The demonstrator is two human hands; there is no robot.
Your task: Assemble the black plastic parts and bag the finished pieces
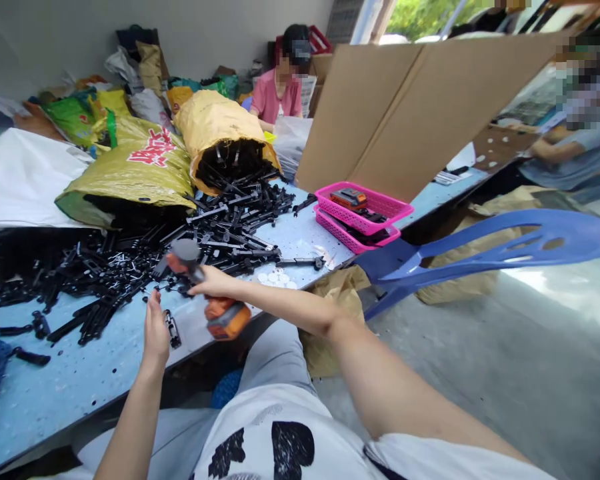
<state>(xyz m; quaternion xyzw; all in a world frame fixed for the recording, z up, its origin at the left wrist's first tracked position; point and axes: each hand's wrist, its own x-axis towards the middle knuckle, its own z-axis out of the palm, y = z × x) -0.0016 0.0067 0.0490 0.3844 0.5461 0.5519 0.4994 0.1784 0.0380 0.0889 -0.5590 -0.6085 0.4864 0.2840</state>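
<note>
My right hand (214, 283) is closed around the grip of an orange and black cordless drill (227, 319), held above the table's near edge. The drill's head is blurred and points away to the left. Left of it, my left hand (156, 330) is raised at the table edge, its fingers pressed together and pointing up. Something small and dark shows at its fingertips, too unclear to name. Beside the palm lies a small black part with a metal piece (171, 329). Just beyond both hands spreads a heap of black plastic parts (130, 260).
Black parts spill from a yellow sack (145, 160) and a tan sack (220, 117). Pink baskets (363, 203), one holding an orange and black battery, stand before a cardboard sheet (405, 113). A blue plastic chair (500, 247) is at right. People sit beyond.
</note>
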